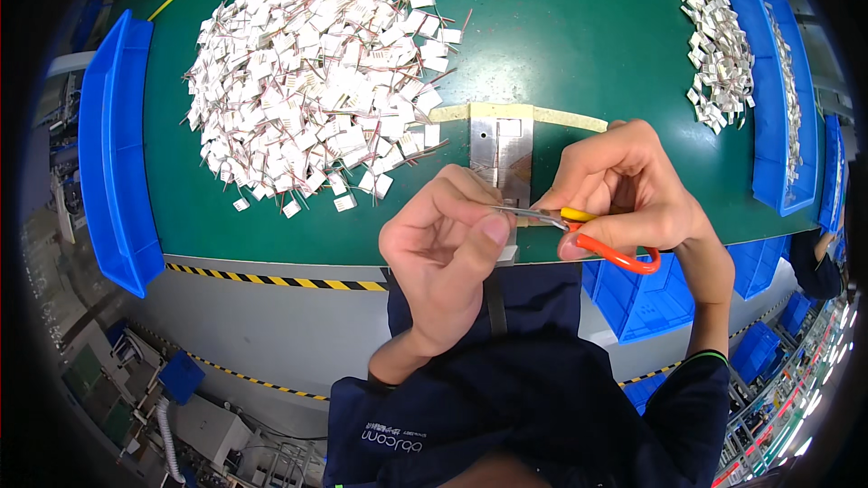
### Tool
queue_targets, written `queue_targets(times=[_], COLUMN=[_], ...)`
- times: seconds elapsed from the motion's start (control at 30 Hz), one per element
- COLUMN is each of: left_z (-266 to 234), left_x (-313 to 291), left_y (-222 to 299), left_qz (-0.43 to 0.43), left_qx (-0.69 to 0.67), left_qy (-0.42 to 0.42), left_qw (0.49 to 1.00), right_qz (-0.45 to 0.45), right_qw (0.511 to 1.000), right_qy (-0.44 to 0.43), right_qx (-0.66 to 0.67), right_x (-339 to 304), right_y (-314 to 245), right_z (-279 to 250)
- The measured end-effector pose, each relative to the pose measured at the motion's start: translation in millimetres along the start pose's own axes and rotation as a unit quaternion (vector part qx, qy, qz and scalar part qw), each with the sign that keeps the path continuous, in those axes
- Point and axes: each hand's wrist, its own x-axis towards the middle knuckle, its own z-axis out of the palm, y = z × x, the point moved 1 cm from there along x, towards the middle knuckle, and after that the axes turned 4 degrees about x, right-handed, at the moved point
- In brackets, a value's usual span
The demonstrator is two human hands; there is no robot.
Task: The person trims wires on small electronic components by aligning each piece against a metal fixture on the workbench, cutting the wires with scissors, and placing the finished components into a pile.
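Observation:
My right hand is closed on a pair of scissors with orange and yellow handles. Their thin metal blades point left and reach the fingertips of my left hand. Thumb and forefinger of that hand are pinched together, and a small white flat piece shows just below the thumb. What exactly lies between the blades is too small to tell. Beyond both hands, a metal fixture plate is on the green table, with a strip of pale yellow tape along its far end.
A large heap of small white flat packs with thin wires covers the table's left half. A smaller pile sits at the far right beside a blue bin. Another blue bin stands at the left edge. Blue crates are below the table at right.

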Motion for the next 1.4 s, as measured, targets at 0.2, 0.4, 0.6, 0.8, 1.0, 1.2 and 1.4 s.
queue_targets(times=[0.2, 0.4, 0.6, 0.8, 1.0, 1.2, 1.4], left_z=[3.0, 3.7, 4.1, 3.3, 3.0, 2.3, 1.7], left_x=[-0.4, -0.8, -1.6, -2.0, -2.2, -2.7, -2.3], left_y=[0.6, 1.3, 1.0, 0.0, 0.2, -0.1, -0.8], left_qz=[0.004, 0.008, 0.003, 0.003, 0.003, -0.007, -0.001], left_qx=[-0.016, -0.008, -0.01, -0.004, -0.002, -0.011, -0.011], left_qy=[0.003, -0.002, -0.002, -0.006, -0.006, -0.004, -0.002], left_qw=[1.0, 1.0, 1.0, 1.0, 1.0, 1.0, 1.0], right_qz=[0.019, 0.047, 0.043, 0.045, 0.098, 0.018, 0.03], right_qw=[0.999, 0.998, 0.998, 0.997, 0.995, 0.999, 0.999], right_qy=[0.038, -0.036, -0.049, -0.048, 0.024, -0.04, -0.038], right_qx=[0.028, -0.015, -0.009, -0.03, -0.012, -0.027, -0.012], right_x=[-2.2, 0.6, -0.6, -0.1, -2.0, 0.1, -1.9], right_y=[-6.6, -7.0, -6.4, -8.4, -10.1, -5.3, -2.8], right_z=[0.3, 1.8, 0.2, 2.0, 6.0, 2.0, -1.7])
